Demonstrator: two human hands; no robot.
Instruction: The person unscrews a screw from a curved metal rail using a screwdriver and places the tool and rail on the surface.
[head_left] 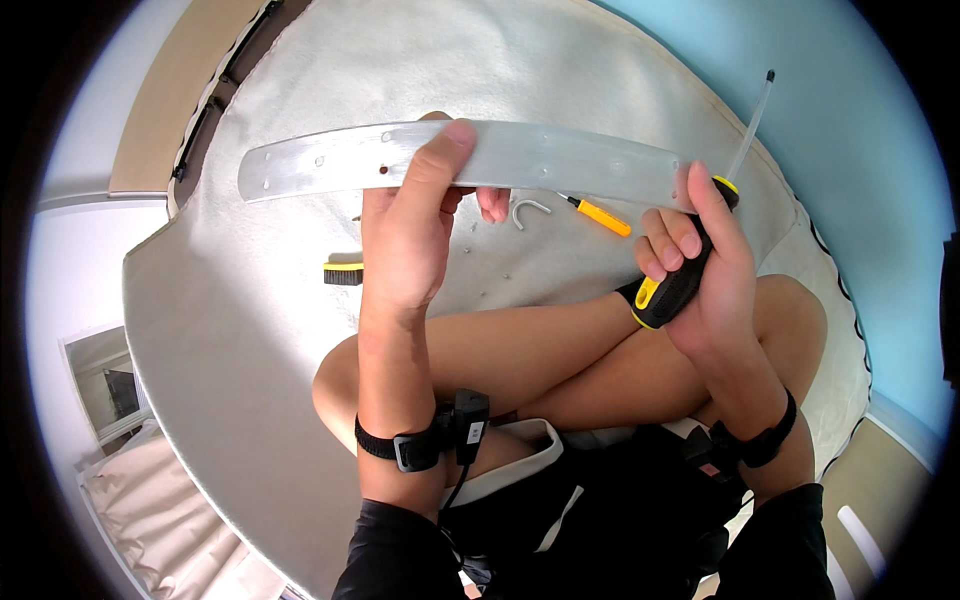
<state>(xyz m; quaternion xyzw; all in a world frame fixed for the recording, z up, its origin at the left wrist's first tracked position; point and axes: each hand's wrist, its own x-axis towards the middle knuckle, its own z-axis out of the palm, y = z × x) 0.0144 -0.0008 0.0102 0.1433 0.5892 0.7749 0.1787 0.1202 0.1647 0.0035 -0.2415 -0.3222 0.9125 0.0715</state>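
A long, flat silvery metal strip with several small holes is held up crosswise above the pale surface. My left hand grips it left of its middle, thumb on the upper face and fingers underneath. In my right hand is a screwdriver with a black and yellow handle, its shaft pointing up and away to the right. My right thumb lies along the handle beside the strip's right end; whether it touches the strip I cannot tell.
Beyond my hands a metal hook, an orange-handled tool and several tiny metal pieces lie on the pale padded surface. A black-bristled brush with a yellow edge lies by my left wrist. My crossed legs are below; a blue wall stands at right.
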